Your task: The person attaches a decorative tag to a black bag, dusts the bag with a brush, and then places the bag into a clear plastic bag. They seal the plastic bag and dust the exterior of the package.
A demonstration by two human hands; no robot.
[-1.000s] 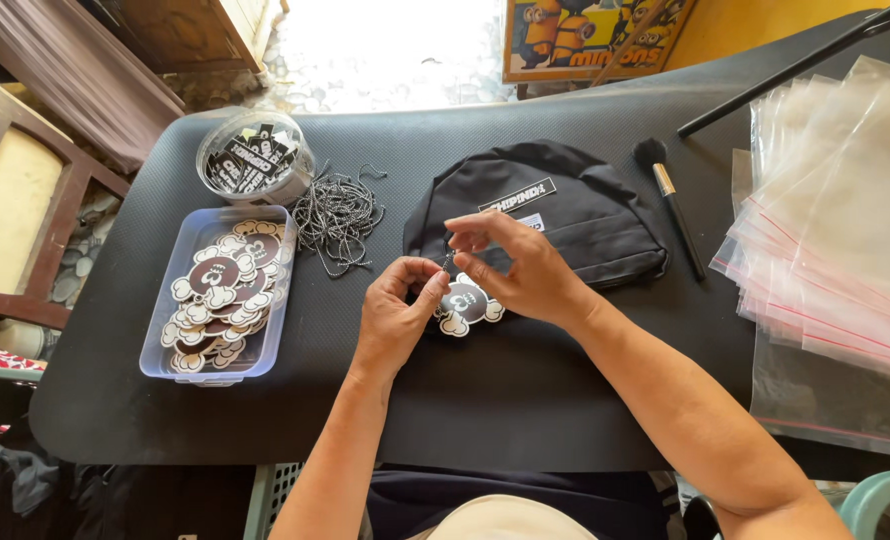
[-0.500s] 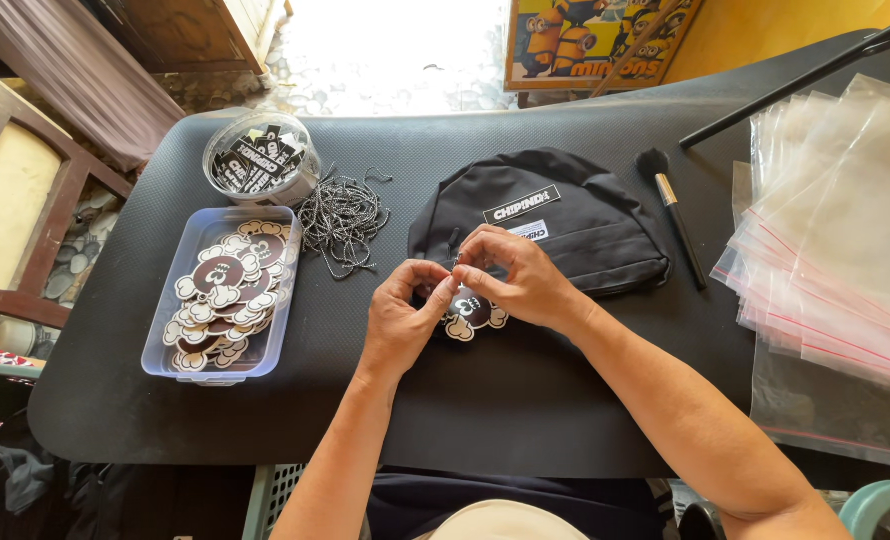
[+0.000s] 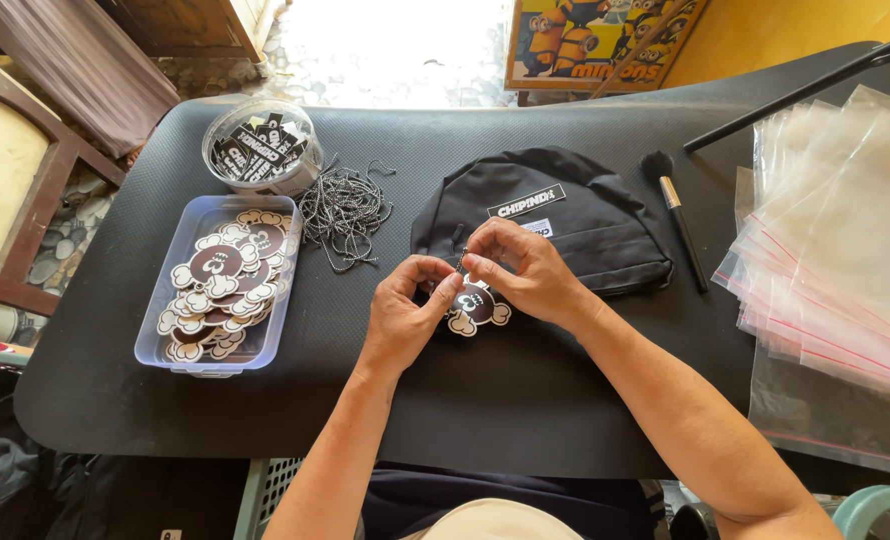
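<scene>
Clear bags: we note a fanned stack of clear plastic bags (image 3: 845, 250) with thin red strips along their edges, at the right edge of the black table (image 3: 525, 400)
Round tub: clear round tub (image 3: 261, 148) at far left, full of small black tags with white print
Tray: clear rectangular tray (image 3: 219, 285) just nearer than the tub, heaped with dark brown and cream charms
Cords: loose pile of black-and-white cords (image 3: 343, 212) between tub and backpack
Backpack: small black backpack (image 3: 565, 215) lies flat at centre, a black rectangular label with white lettering on top
Brush: black-tipped brush (image 3: 677, 215) just right of the backpack
Poster: yellow-and-blue cartoon poster (image 3: 595, 40) beyond the far edge
Charm: brown and cream charm (image 3: 475, 305) at the backpack's near edge, directly beneath the meeting fingertips
Left hand: our left hand (image 3: 405, 315) pinches narrowly at the charm's top
Right hand: our right hand (image 3: 525, 270) pinches the same spot from the other side
</scene>
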